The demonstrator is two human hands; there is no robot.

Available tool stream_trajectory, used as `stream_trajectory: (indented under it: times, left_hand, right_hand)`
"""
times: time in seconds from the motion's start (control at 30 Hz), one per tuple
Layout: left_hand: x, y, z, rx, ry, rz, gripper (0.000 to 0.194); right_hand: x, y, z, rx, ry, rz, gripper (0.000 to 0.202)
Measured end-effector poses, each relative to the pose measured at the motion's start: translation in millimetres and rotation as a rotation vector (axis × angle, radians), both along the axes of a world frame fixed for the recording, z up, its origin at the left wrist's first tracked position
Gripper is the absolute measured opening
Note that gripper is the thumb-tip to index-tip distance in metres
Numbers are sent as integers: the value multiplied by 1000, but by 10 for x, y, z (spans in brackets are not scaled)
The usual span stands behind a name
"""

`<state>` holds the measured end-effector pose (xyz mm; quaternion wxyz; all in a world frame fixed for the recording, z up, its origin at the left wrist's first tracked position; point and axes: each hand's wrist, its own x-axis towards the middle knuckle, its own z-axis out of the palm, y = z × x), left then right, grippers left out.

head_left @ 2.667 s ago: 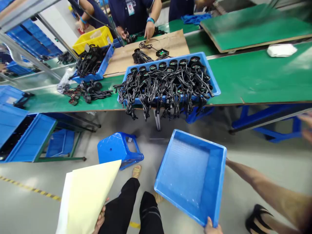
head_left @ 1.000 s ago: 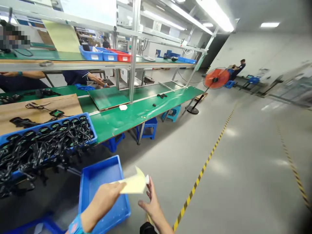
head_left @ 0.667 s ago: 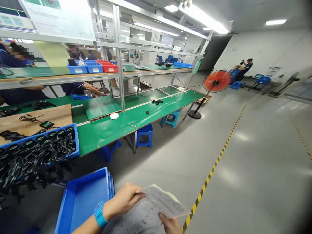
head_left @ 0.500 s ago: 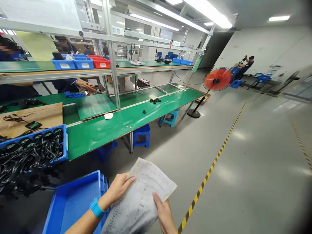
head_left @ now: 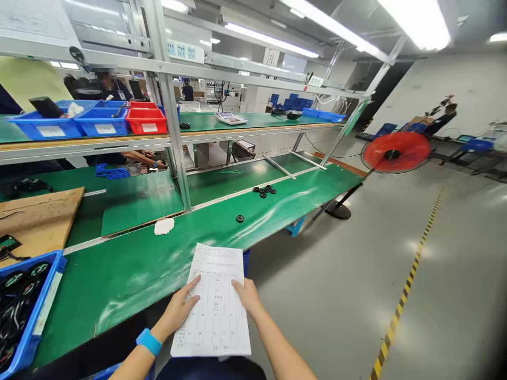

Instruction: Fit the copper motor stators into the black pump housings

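Observation:
A stack of printed paper sheets [head_left: 217, 311] is held up in front of me, its printed table facing me. My left hand [head_left: 179, 310] grips its left edge, with thumb and finger over the front; a blue band is around that wrist. On the opposite edge my right hand [head_left: 247, 296] pinches the sheets, thumb on top and the other fingers mostly hidden behind. The top of the sheets overlaps the front edge of the green workbench [head_left: 130, 274]. On that bench lie a white pad [head_left: 163, 226], a single black ring-shaped part [head_left: 240, 218] and a cluster of similar parts [head_left: 264, 191].
At the lower left stands a blue bin [head_left: 51, 295] of black cables. Blue and red bins [head_left: 147, 121] line the shelf. A red fan [head_left: 396, 153] stands past the bench's far end. Yellow-black tape [head_left: 407, 285] marks the floor. A co-worker's hands [head_left: 146, 158] show behind the frame.
The papers have straightened from a tilted, curled pose to nearly upright and flat. My view has moved closer to the bench, and both hands have come along with the sheets.

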<state>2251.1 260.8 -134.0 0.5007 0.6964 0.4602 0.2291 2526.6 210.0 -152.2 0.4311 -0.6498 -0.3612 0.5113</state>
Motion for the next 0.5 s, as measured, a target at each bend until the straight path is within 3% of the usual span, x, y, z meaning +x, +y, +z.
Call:
stream_trajectory:
  times: [0.1, 0.27, 0.4, 0.5]
  left_hand:
    - [236, 600, -126, -5, 40, 53, 74]
    - [724, 1456, -413, -14, 94, 201, 74]
    - [1071, 1902, -576, -59, 151, 350, 74]
    - [1322, 2111, -662, -112, 182, 429, 73]
  right_hand:
    - [291, 834, -100, -14, -135, 68, 46]
    - [871, 2115, -344, 1, -404, 92, 45]
    - [1343, 2903, -483, 66, -626, 79, 52]
    - [1641, 3326, -580, 106, -705, 183, 55]
